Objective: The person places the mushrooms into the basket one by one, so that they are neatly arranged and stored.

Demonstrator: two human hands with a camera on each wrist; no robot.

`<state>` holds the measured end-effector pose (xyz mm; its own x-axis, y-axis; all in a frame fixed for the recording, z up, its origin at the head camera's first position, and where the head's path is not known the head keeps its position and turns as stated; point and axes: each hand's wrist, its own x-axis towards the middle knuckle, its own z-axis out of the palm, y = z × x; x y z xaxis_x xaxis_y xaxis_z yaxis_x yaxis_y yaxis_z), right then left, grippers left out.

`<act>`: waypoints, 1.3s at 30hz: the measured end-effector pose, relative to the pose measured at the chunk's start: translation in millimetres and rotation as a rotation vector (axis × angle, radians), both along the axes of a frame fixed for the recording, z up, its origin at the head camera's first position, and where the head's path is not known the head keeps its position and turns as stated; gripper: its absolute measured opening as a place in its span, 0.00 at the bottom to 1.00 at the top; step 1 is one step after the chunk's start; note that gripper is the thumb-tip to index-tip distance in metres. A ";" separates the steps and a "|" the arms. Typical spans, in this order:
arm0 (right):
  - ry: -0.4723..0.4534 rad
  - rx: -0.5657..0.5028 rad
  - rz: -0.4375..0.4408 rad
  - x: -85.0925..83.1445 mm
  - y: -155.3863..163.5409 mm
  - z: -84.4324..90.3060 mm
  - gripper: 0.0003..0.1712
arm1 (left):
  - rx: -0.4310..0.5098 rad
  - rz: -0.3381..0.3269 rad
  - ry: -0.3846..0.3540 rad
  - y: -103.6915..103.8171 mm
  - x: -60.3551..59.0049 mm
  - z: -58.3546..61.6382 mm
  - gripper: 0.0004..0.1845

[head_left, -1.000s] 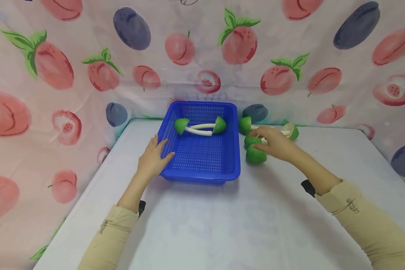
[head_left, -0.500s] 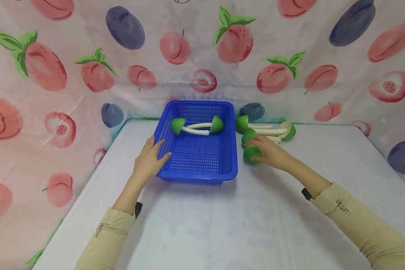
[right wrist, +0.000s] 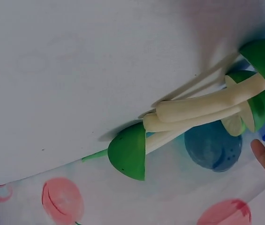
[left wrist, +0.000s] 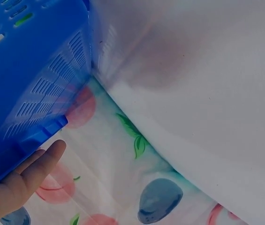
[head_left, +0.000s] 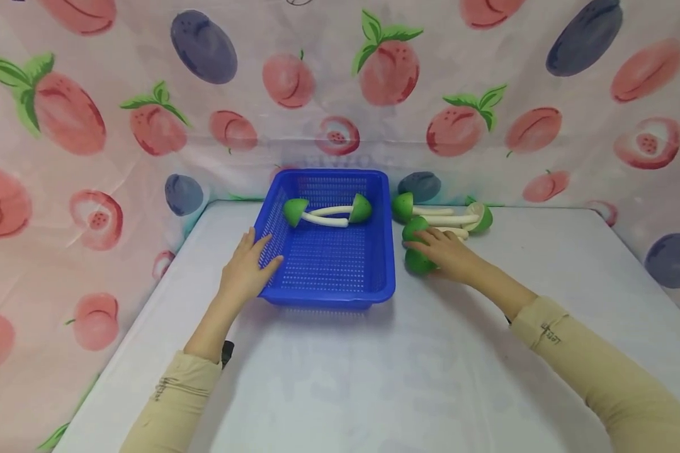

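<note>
Left hand: spread, at the basket's left rim.
Nearest green cap: just left of the right hand, the closer hand; stem hidden.
Right fingers: bent over; pinching, cannot tell.
Mushroom pile: beyond that hand, stems crosswise.

Tan slvs, dk lettering nr cuffs, blk L-wrist pc

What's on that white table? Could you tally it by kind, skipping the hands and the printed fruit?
Blue basket: 1
Green-capped mushrooms: 6 (2 in the basket, 4 beside it, some partly hidden by the right hand)
Total: 7
</note>
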<state>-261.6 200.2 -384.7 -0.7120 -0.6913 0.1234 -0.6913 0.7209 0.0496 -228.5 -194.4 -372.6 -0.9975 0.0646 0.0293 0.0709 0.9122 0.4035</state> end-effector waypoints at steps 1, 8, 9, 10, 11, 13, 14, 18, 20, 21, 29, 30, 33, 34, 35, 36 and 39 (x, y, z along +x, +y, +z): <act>0.011 0.008 0.004 -1.6 -1.0 0.0 0.43 | -0.001 0.002 0.002 -0.8 -0.2 0.9 0.34; 0.068 0.076 0.021 -9.7 -7.4 2.3 0.43 | 0.003 0.000 0.016 -0.6 -2.4 3.9 0.34; 0.077 0.093 0.025 -10.0 -8.0 2.6 0.42 | 0.003 -0.001 0.014 0.2 -2.5 3.5 0.34; 0.088 0.118 0.027 -10.3 -8.9 2.8 0.42 | 0.005 -0.002 0.015 0.8 -2.6 2.7 0.34; 0.101 0.142 0.032 -10.8 -9.4 1.7 0.42 | 0.007 -0.002 0.015 1.2 -2.5 1.8 0.34; 0.128 0.204 0.037 -11.3 -11.4 -1.7 0.42 | 0.006 0.001 0.009 2.2 -1.1 0.7 0.34; 0.141 0.228 0.042 -11.7 -12.6 -3.4 0.41 | 0.006 0.001 0.011 2.3 -0.5 0.3 0.34; 0.198 0.297 0.057 -12.3 -17.5 -6.7 0.40 | 0.008 0.008 0.022 1.9 0.7 2.2 0.34; 0.216 0.301 0.065 -13.0 -18.9 -5.8 0.37 | 0.010 0.008 0.028 1.5 0.2 3.9 0.34; 0.222 0.307 0.067 -13.1 -19.7 -4.9 0.36 | 0.011 0.009 0.028 1.2 0.1 4.8 0.34; 0.243 0.350 0.076 -15.0 -20.4 -5.2 0.21 | 0.017 0.014 0.023 1.6 0.7 6.4 0.34; 0.246 0.343 0.078 -14.7 -19.5 -6.0 0.20 | 0.019 0.013 0.023 2.1 0.9 6.0 0.34; 0.248 0.324 0.089 -12.4 -17.1 -8.3 0.19 | 0.020 0.008 0.016 3.2 2.1 4.0 0.34; 0.240 0.322 0.091 -11.4 -16.5 -8.9 0.20 | 0.017 0.007 0.011 3.2 2.6 3.3 0.34; 0.229 0.322 0.091 -10.7 -16.1 -9.5 0.20 | 0.015 0.006 0.008 3.1 3.2 2.7 0.34; 0.215 0.323 0.089 -9.7 -16.0 -9.3 0.21 | 0.014 0.006 0.008 2.9 3.7 2.3 0.34; 0.192 0.338 0.075 -7.4 -16.6 -5.6 0.26 | 0.011 0.008 0.019 1.1 4.8 2.5 0.34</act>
<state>-269.0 183.6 -390.3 -0.6444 -0.7646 0.0060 -0.6963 0.5901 0.4086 -223.7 -193.3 -370.1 -0.9972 0.0561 0.0487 0.0712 0.9083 0.4123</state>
